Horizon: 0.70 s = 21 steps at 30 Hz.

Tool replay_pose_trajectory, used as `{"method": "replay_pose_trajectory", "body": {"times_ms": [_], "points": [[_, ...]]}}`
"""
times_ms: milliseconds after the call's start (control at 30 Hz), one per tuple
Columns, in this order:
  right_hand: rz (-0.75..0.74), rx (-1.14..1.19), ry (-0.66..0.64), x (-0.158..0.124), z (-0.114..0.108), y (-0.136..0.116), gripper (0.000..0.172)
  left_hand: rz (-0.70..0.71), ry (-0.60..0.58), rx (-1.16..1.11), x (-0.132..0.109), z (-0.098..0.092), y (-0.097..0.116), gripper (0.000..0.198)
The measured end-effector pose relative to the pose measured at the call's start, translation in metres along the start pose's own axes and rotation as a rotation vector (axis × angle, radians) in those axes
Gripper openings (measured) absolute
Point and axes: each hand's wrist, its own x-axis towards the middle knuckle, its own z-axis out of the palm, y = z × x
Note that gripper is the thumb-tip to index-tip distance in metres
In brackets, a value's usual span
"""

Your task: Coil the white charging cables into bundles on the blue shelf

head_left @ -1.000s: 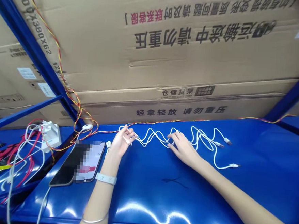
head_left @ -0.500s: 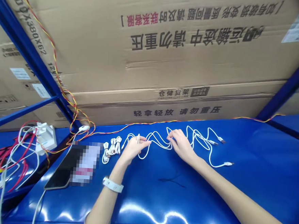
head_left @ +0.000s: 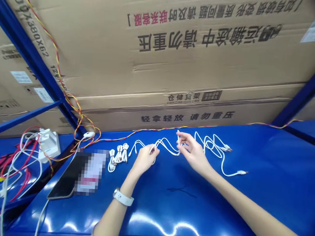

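Several white USB cables (head_left: 168,144) lie loosely stretched across the blue shelf, their plugs (head_left: 242,172) out to the right. My left hand (head_left: 145,158) is closed around a loop of white cable, thumb towards the right. Between the fingertips of my right hand (head_left: 193,151) a white USB cable is pinched, a short length of it standing up. Left of my left hand are small coiled cable bundles (head_left: 112,161), lying side by side. Thin cable ends (head_left: 132,150) rest between those bundles and my left hand.
A phone (head_left: 66,181) lies on the shelf (head_left: 193,217) at left, beside a blurred-out patch. Further left stands a white power strip (head_left: 49,146) amid tangled red and white wires. Large cardboard boxes (head_left: 160,71) back the shelf, with a red-yellow twisted wire (head_left: 135,131) along their base.
My left hand has moved slightly right and curled further around the cable. My right hand has turned and opened slightly, now pinching an upright piece of cable.
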Motion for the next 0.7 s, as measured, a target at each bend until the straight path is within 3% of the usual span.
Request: {"method": "replay_pose_trajectory", "body": {"times_ms": [100, 200, 333, 433, 533, 700], "points": [[-0.004, 0.000, -0.102, -0.004, 0.007, -0.004, 0.038, -0.008, 0.031, -0.473, -0.003, 0.005, 0.011, 0.022], [-0.039, -0.050, -0.219, -0.011, 0.015, -0.012, 0.035, 0.006, -0.045, -0.758, -0.007, 0.014, 0.021, 0.023], [-0.093, -0.229, -0.299, -0.016, 0.019, -0.019, 0.029, 0.026, 0.005, -0.822, -0.010, 0.020, 0.026, 0.035], [-0.108, -0.359, -0.226, -0.011, 0.010, -0.013, 0.030, 0.042, 0.092, -0.825, -0.009, 0.014, 0.027, 0.037], [-0.145, -0.585, -0.202, -0.002, -0.007, -0.001, 0.026, 0.005, 0.075, -0.887, -0.006, 0.006, 0.024, 0.036], [-0.178, -0.879, -0.468, 0.003, -0.024, 0.010, 0.032, -0.063, 0.108, -0.968, -0.002, 0.003, 0.017, 0.040]]}}
